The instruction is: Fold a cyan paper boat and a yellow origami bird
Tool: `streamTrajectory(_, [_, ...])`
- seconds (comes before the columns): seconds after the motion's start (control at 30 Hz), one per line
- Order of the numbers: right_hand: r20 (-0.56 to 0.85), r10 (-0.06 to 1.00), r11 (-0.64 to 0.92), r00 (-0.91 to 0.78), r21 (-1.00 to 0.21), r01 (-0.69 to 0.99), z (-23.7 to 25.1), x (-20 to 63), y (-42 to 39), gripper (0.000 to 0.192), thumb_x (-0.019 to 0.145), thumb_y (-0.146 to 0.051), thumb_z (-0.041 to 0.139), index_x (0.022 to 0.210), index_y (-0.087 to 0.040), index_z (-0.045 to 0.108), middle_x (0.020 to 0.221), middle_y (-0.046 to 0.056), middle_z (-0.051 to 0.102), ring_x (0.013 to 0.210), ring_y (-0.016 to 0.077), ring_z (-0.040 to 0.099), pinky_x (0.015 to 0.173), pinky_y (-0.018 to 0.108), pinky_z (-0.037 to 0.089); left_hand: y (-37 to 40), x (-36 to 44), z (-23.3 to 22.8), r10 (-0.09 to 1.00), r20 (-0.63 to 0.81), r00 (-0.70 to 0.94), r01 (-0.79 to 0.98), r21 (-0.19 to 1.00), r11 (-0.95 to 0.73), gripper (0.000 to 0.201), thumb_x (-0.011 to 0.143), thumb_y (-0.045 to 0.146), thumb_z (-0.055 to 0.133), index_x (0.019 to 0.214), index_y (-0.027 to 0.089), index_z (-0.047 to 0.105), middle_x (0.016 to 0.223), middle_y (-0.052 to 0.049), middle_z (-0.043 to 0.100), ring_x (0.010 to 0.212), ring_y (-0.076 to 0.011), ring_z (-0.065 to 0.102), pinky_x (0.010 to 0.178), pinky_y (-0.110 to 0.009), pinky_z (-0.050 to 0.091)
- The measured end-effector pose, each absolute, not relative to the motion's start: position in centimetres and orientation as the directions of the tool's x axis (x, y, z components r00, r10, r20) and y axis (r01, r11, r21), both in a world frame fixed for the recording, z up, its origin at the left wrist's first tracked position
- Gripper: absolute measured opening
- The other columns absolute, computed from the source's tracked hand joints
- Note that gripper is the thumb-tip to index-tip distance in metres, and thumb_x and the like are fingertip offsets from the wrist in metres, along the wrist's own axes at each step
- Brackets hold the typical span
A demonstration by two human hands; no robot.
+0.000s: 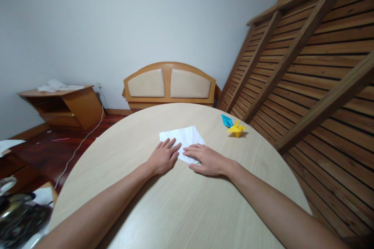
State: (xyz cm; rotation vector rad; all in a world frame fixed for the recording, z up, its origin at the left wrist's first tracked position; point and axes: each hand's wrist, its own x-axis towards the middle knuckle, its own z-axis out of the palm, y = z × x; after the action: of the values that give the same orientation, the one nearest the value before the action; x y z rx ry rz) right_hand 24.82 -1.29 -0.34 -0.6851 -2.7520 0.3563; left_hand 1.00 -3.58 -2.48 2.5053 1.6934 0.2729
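Note:
A creased sheet of white paper lies on the round, pale wooden table. My left hand rests flat on the paper's left near side, its fingers apart. On the right near side, my right hand lies with fingers stretched out over the sheet and its thumb on the tabletop. Both palms hide part of the paper's near edge. Farther right stands a yellow origami bird, and just behind it lies a blue folded paper piece.
Beyond the table stands a wooden headboard with cream panels. A slatted wooden frame leans along the right. At the left are a low wooden cabinet, a white cable on the floor and dark clutter near the table.

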Motion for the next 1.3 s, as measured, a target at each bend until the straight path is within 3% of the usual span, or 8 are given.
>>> streamTrajectory(0.23, [0.188, 0.477, 0.859, -0.858, -0.308, 0.410, -0.1, 25.0, -1.1, 0.053, 0.086, -0.038, 0.063, 0.135, -0.020, 0.058, 0.142, 0.010, 0.055, 0.132, 0.0286, 0.047, 0.112, 0.046, 0.033, -3.3, 1.1, -2.7, 0.966, 0.058, 0.253, 0.960, 0.112, -0.258, 0.054, 0.102, 0.040, 0.028, 0.152, 0.021, 0.033, 0.161, -0.010, 0.024, 0.148, -0.0337, 0.019, 0.117, -0.055, 0.023])
streamTrajectory(0.5, [0.173, 0.448, 0.869, -0.877, -0.313, 0.382, 0.1, 25.4, -0.9, 0.049, 0.084, -0.036, 0.065, 0.130, -0.021, 0.063, 0.143, 0.010, 0.055, 0.131, 0.0286, 0.048, 0.113, 0.046, 0.033, -2.4, -0.2, -3.0, 0.973, 0.206, 0.101, 0.988, 0.093, -0.122, 0.048, 0.099, 0.031, 0.038, 0.145, 0.015, 0.042, 0.154, -0.016, 0.038, 0.142, -0.0346, 0.034, 0.113, -0.054, 0.032])
streamTrajectory(0.57, [0.167, 0.443, 0.872, -0.881, -0.310, 0.379, 0.2, 25.4, -1.0, 0.049, 0.085, -0.035, 0.064, 0.132, -0.021, 0.062, 0.143, 0.010, 0.055, 0.132, 0.0286, 0.048, 0.113, 0.047, 0.032, -2.3, -0.3, -2.8, 0.945, 0.304, 0.124, 0.979, 0.117, -0.167, 0.046, 0.097, 0.028, 0.043, 0.140, 0.014, 0.048, 0.151, -0.016, 0.043, 0.139, -0.0321, 0.040, 0.113, -0.049, 0.034])
streamTrajectory(0.67, [0.163, 0.446, 0.867, -0.880, -0.323, 0.379, 0.4, 25.4, -1.3, 0.053, 0.086, -0.033, 0.061, 0.137, -0.020, 0.057, 0.144, 0.011, 0.053, 0.134, 0.0288, 0.046, 0.114, 0.047, 0.032, -2.6, 0.2, -2.5, 0.871, 0.403, 0.280, 0.906, 0.188, -0.378, 0.045, 0.097, 0.031, 0.044, 0.138, 0.015, 0.050, 0.148, -0.012, 0.048, 0.134, -0.0252, 0.047, 0.114, -0.040, 0.036])
streamTrajectory(0.77, [0.174, 0.470, 0.848, -0.865, -0.359, 0.389, 0.7, 25.6, -1.4, 0.061, 0.084, -0.033, 0.062, 0.143, -0.018, 0.050, 0.146, 0.012, 0.051, 0.135, 0.0281, 0.045, 0.114, 0.045, 0.033, -3.2, 1.0, -2.5, 0.839, 0.348, 0.419, 0.830, 0.229, -0.509, 0.053, 0.097, 0.039, 0.045, 0.144, 0.015, 0.044, 0.150, -0.012, 0.046, 0.137, -0.0241, 0.044, 0.116, -0.039, 0.035])
streamTrajectory(0.9, [0.179, 0.529, 0.815, -0.830, -0.380, 0.437, 1.0, 26.8, -0.8, 0.076, 0.075, -0.033, 0.070, 0.145, -0.019, 0.046, 0.149, 0.012, 0.047, 0.136, 0.0297, 0.044, 0.115, 0.044, 0.032, -3.4, 1.2, -2.7, 0.868, 0.242, 0.435, 0.844, 0.227, -0.486, 0.053, 0.098, 0.043, 0.044, 0.144, 0.017, 0.046, 0.150, -0.013, 0.046, 0.140, -0.0269, 0.040, 0.117, -0.045, 0.032])
streamTrajectory(1.03, [0.129, 0.612, 0.760, -0.780, -0.368, 0.535, 1.0, 28.9, 0.5, 0.077, 0.070, -0.023, 0.067, 0.144, -0.019, 0.049, 0.148, 0.013, 0.048, 0.139, 0.0311, 0.041, 0.116, 0.044, 0.030, -3.3, 0.8, -2.7, 0.880, 0.167, 0.445, 0.854, 0.214, -0.473, 0.052, 0.100, 0.047, 0.037, 0.144, 0.022, 0.048, 0.155, -0.012, 0.037, 0.144, -0.0319, 0.031, 0.116, -0.051, 0.028])
streamTrajectory(1.3, [0.140, 0.607, 0.762, -0.782, -0.383, 0.523, 0.6, 30.4, 1.6, 0.072, 0.067, -0.011, 0.059, 0.138, -0.022, 0.055, 0.144, 0.008, 0.052, 0.137, 0.0282, 0.043, 0.115, 0.044, 0.032, -3.5, 0.8, -2.2, 0.882, 0.124, 0.455, 0.847, 0.245, -0.472, 0.049, 0.103, 0.046, 0.030, 0.143, 0.028, 0.050, 0.156, -0.010, 0.036, 0.145, -0.0319, 0.030, 0.115, -0.056, 0.027])
